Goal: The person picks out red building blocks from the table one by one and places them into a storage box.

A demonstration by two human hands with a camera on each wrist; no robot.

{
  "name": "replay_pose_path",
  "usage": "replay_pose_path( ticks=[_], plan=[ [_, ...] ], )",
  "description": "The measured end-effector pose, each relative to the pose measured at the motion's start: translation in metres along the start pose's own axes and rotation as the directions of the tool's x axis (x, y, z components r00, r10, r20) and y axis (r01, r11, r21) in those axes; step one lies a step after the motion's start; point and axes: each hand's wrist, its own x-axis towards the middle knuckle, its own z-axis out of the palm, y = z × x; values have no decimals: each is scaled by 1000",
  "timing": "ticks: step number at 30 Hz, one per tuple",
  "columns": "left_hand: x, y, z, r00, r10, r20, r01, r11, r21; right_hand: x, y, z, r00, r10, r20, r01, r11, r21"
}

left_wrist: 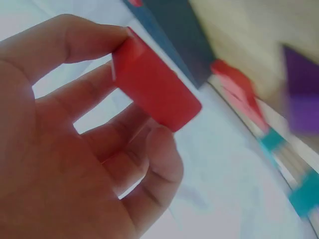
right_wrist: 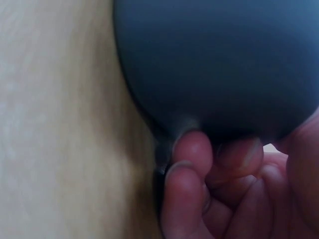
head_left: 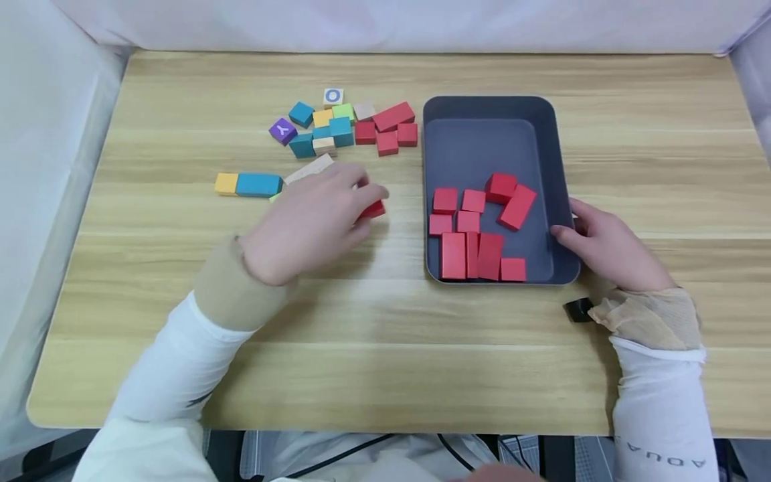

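A red wooden block [left_wrist: 154, 82] is pinched between the fingers and thumb of my left hand [head_left: 313, 217], above the table left of the tray. In the head view only one end of that block shows past the fingertips. My right hand [head_left: 614, 244] grips the right wall of a dark grey tray [head_left: 482, 140], its thumb over the rim and the other fingers outside and low in the right wrist view. Several red blocks [head_left: 453, 256] lie in the tray's lower part, some upright in rows and two tilted near the middle.
Behind my left hand lie loose blocks: red ones [head_left: 394, 116], blue ones [head_left: 340, 132], a purple one [head_left: 282, 131] and a white one with a ring [head_left: 333, 97]. A blue block [head_left: 259, 185] and a yellow one [head_left: 226, 184] lie left of the hand. A small black object [head_left: 578, 310] sits by my right wrist.
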Motion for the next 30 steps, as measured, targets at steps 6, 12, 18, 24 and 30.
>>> replay_pose_path(
  ticks=[6, 12, 18, 24, 30],
  plan=[
    [57, 9, 1, 999, 4, 45, -2, 999, -37, 5, -3, 3, 1000, -1, 21, 1, 1000, 12],
    [104, 17, 12, 993, 20, 119, -10, 997, -78, 10, -6, 5, 1000, -11, 17, 10, 1000, 20],
    [130, 24, 27, 975, 55, 213, -38, 996, -84, 10, -6, 7, 1000, -12, 14, 11, 999, 39],
    [141, 34, 41, 969, 109, 221, -90, 992, -93, 6, -5, 4, 1000, -4, -2, 4, 1000, 26],
    [144, 39, 44, 968, 138, 210, -112, 985, -130, 1, -2, 0, 1000, 10, -7, -10, 1000, 15]
  ],
)
